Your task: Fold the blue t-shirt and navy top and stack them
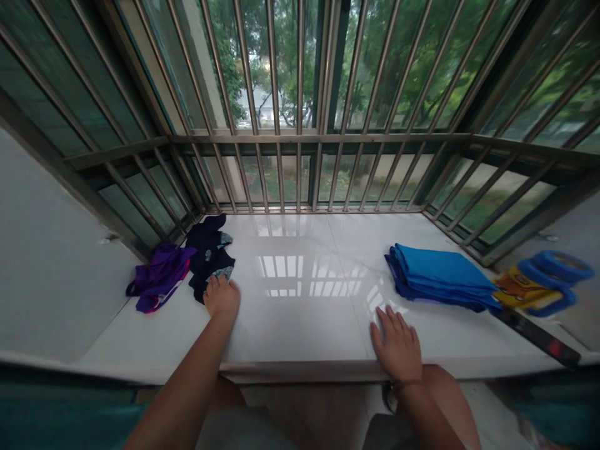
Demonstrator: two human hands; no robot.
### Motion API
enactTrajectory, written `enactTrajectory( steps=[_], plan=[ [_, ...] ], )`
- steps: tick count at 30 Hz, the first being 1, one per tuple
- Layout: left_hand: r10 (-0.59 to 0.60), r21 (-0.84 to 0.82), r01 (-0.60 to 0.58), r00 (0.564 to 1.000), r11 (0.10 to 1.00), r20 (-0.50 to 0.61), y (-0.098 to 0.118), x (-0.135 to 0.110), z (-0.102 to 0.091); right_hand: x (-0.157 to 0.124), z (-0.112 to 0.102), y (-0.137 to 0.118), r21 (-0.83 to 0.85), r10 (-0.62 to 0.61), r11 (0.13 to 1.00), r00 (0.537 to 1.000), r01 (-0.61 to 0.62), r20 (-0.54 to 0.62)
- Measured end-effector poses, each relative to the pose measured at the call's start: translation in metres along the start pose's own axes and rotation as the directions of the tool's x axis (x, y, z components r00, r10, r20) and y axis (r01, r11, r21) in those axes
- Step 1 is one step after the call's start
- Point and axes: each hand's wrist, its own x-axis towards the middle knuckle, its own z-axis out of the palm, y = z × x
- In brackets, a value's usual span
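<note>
My left hand (221,295) reaches out onto a dark navy garment (209,253) lying crumpled at the left of a white glossy ledge (300,312); its fingers curl down onto the cloth's near edge. A purple garment (159,275) lies bunched just left of the navy one. My right hand (396,344) rests flat on the ledge near its front edge, fingers stretched out, holding nothing. A stack of folded blue cloth (438,275) sits just beyond and to the right of that hand.
Metal window bars (300,137) fence the ledge on the back and both sides. A yellow item with blue rings (539,284) lies at the far right, beside a dark strip (539,337) along the ledge's right edge. White wall panels flank both ends.
</note>
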Motion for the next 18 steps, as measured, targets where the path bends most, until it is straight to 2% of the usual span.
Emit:
enactTrajectory(
  steps=[4, 9, 12, 14, 16, 18],
  plan=[
    [0.140, 0.077, -0.146, 0.986, 0.986, 0.086, 0.006, -0.019, -0.015, -0.001, -0.001, 0.000, -0.007, -0.005, 1.000, 1.000, 0.005, 0.008],
    [0.365, 0.035, -0.378, 0.911, 0.925, 0.190, 0.006, -0.071, -0.029, 0.000, -0.001, 0.000, -0.002, 0.002, 1.000, 1.000, -0.002, -0.012],
    [0.477, -0.067, -0.474, 0.853, 0.878, 0.210, 0.004, -0.115, -0.037, 0.000, -0.003, -0.002, 0.001, -0.002, 1.000, 1.000, 0.002, -0.007],
    [0.557, -0.149, -0.537, 0.793, 0.830, 0.248, 0.006, -0.150, -0.040, -0.005, -0.005, -0.011, 0.000, 0.005, 1.000, 1.000, -0.005, 0.012],
    [0.618, -0.220, -0.578, 0.734, 0.786, 0.283, 0.013, -0.188, -0.041, -0.014, -0.008, -0.029, 0.026, -0.028, 0.999, 0.998, 0.027, 0.052],
    [0.636, -0.263, -0.579, 0.712, 0.772, 0.299, 0.024, -0.225, -0.040, -0.025, -0.011, -0.058, 0.099, -0.130, 0.988, 0.986, 0.119, 0.105]
  ],
)
